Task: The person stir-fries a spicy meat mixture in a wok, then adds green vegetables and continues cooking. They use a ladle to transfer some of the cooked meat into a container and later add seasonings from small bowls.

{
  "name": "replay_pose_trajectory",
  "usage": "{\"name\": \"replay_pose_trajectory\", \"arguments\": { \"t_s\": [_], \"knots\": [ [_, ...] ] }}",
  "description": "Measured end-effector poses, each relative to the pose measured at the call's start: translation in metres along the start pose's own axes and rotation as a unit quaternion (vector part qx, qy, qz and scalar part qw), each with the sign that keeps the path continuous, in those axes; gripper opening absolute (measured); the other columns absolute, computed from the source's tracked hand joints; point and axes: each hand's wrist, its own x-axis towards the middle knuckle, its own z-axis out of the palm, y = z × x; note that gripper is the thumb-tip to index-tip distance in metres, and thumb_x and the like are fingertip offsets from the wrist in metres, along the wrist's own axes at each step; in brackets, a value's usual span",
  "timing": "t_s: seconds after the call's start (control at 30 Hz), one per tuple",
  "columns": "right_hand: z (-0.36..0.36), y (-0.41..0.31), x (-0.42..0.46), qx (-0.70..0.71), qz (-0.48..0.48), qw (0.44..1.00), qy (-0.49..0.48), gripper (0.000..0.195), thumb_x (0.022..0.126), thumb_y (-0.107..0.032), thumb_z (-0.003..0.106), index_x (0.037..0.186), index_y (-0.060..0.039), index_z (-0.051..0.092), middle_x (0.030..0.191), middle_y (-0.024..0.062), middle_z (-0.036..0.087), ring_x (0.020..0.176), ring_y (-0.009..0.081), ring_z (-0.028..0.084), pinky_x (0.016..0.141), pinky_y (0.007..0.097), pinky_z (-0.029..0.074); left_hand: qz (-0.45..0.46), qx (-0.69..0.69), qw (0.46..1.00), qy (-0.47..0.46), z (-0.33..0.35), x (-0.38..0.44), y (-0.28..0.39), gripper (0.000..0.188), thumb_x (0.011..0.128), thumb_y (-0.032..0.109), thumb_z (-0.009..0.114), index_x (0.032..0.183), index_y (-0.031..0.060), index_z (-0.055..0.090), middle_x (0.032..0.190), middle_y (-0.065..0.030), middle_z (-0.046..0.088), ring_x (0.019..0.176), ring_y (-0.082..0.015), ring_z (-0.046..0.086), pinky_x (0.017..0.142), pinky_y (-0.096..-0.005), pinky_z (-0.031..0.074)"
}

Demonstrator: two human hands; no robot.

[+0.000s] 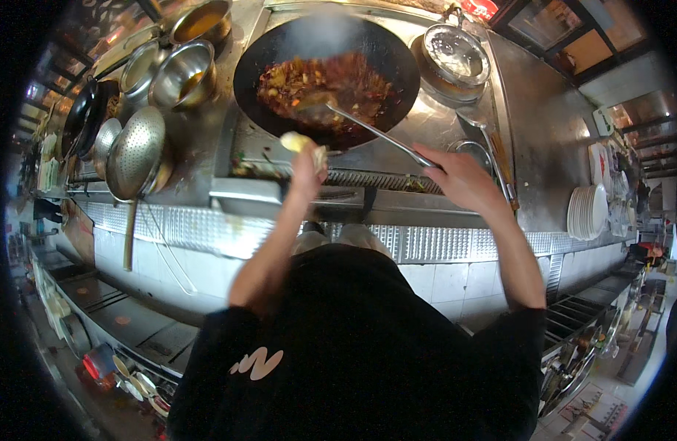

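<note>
Steaming reddish-brown food with chopped pieces (pixel 338 82) lies in a large black wok (pixel 250 93) in front of me. My right hand (pixel 454 172) grips the metal handle of a cooking ladle or spatula (pixel 379 132), whose head is down in the food. At the wok's near rim, my left hand (pixel 309 168) is closed around a pale cloth (pixel 320 157); part of the rim there is hidden. A yellowish-white blurred patch, perhaps more of the cloth, shows beside the fingers.
Left of the wok stand steel bowls (pixel 175 63) and a perforated strainer (pixel 141 144) with its handle over the counter edge. To the right are a pot of clear liquid (pixel 458 52), another long-handled utensil (pixel 495 157), a bamboo brush (pixel 502 160) and stacked white plates (pixel 585 212).
</note>
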Motion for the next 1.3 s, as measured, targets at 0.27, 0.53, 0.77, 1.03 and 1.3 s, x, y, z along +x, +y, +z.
{"name": "replay_pose_trajectory", "arguments": {
  "t_s": [0.27,0.53,0.77,1.03,1.3],
  "knots": [
    [0.005,0.023,0.016,0.000,-0.070,0.997,0.029,0.049,0.101,-0.019,0.064,0.149,-0.0189,0.058,0.127,0.0195,0.071,0.102,0.0431,0.071,0.087,0.0486,0.057,0.016,0.112,0.993,-0.029,0.015,0.021,0.016,0.028,0.106,0.035,0.053,0.100,0.0108,0.065,0.078,-0.0055,0.065,0.062,-0.0153,0.058,0.052,-0.0281,0.043],
    [0.054,-0.019,0.062,-0.109,0.061,0.986,0.108,0.050,0.107,-0.024,0.054,0.156,-0.0329,0.050,0.099,0.0241,0.070,0.089,0.0444,0.072,0.080,0.0563,0.057,-0.084,0.118,0.989,0.033,-0.037,-0.066,-0.035,0.017,0.105,0.025,0.054,0.104,0.0083,0.056,0.076,-0.0045,0.061,0.064,-0.0189,0.061,0.051,-0.0354,0.049],
    [-0.023,-0.008,0.000,0.031,-0.052,0.998,-0.005,0.044,0.103,-0.022,0.062,0.147,-0.0186,0.061,0.116,0.0176,0.075,0.098,0.0405,0.072,0.089,0.0500,0.057,-0.006,0.034,0.999,-0.035,0.005,-0.016,0.029,0.019,0.103,0.025,0.051,0.094,0.0102,0.059,0.073,-0.0026,0.057,0.057,-0.0135,0.054,0.046,-0.0248,0.039],
    [0.048,0.007,0.052,-0.182,0.007,0.974,0.135,0.043,0.104,-0.029,0.054,0.146,-0.0326,0.062,0.085,0.0184,0.072,0.077,0.0366,0.074,0.067,0.0517,0.060,0.056,0.148,0.981,-0.116,-0.034,0.039,-0.014,0.058,0.111,0.049,0.042,0.065,0.0147,0.051,0.057,-0.0018,0.050,0.052,-0.0180,0.051,0.047,-0.0336,0.040],
    [0.048,-0.001,0.059,-0.049,0.007,0.986,0.160,0.041,0.103,-0.033,0.060,0.143,-0.0260,0.064,0.112,0.0231,0.074,0.096,0.0444,0.073,0.082,0.0569,0.058,-0.005,0.027,0.999,0.024,-0.027,-0.032,-0.011,0.028,0.107,0.034,0.055,0.093,0.0107,0.062,0.068,-0.0014,0.058,0.058,-0.0163,0.059,0.048,-0.0291,0.045]
  ]
}}
